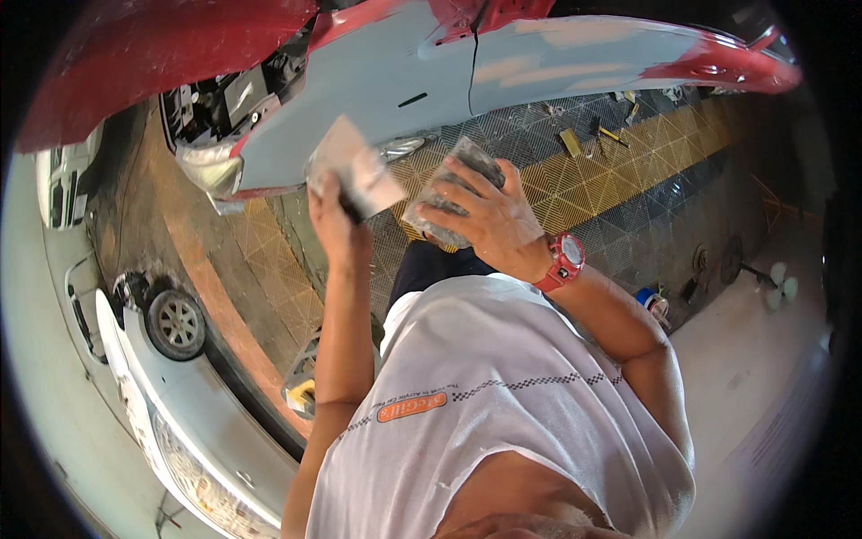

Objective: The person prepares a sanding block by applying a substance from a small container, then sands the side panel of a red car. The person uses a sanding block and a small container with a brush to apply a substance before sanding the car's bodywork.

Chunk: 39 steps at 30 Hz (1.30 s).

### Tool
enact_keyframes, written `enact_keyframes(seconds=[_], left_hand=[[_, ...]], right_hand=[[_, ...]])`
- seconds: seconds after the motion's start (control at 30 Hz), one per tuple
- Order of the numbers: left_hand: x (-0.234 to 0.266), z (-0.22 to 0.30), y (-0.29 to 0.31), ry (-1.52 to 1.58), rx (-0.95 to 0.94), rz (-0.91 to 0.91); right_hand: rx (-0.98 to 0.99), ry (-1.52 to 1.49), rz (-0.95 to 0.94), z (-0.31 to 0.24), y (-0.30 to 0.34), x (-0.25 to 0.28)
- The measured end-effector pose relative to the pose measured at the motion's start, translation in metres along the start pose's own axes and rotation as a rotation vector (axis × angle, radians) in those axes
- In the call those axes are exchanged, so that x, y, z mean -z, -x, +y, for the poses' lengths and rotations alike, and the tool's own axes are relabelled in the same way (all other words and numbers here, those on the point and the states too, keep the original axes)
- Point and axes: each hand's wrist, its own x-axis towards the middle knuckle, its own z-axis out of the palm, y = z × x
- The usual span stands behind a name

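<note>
My left hand (337, 225) is closed on the lower edge of a thin square plate (355, 162), pale with pinkish-white smears and slightly blurred. To its right, my right hand (489, 211) grips a grey, dusty, flat rectangular piece (462, 151), its fingers spread across the top. Its exact kind cannot be made out. The two pieces are held apart in front of my body. Just beyond them stands a car side panel (359, 76), coated grey-blue with red paint around it and pale patches toward the right.
A raised red panel (180, 72) hangs over the open front of the car. Ribbed floor tiles (539, 193) carry a yellow block (570, 142) and a yellow-handled tool (613, 135). A white car (211, 413) and a wheel (175, 325) are at left, a fan (781, 287) at right.
</note>
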Motion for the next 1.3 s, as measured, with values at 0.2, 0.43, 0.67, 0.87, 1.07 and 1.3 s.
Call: enact_keyframes(seconds=[0.2,0.43,0.67,0.87,1.07,1.3], left_hand=[[0.081,0.028,-0.040,0.052,0.362,0.059],[0.107,0.026,-0.033,-0.116,0.479,-0.054],[0.079,0.035,-0.020,-0.225,0.502,-0.046],[0.064,0.040,-0.026,-0.230,0.480,-0.012],[0.063,0.032,-0.037,-0.269,0.497,-0.041],[0.049,0.031,-0.038,-0.270,0.501,-0.082]], right_hand=[[-0.683,-1.162,0.411,0.051,-0.018,-0.076],[-0.550,-0.370,0.774,0.088,-0.105,-0.095],[-0.396,0.158,0.707,0.140,-0.167,-0.125],[-0.405,0.170,0.742,0.152,-0.186,-0.133],[-0.400,0.155,0.644,0.156,-0.176,-0.152],[-0.423,0.038,0.879,0.150,-0.189,-0.128]])
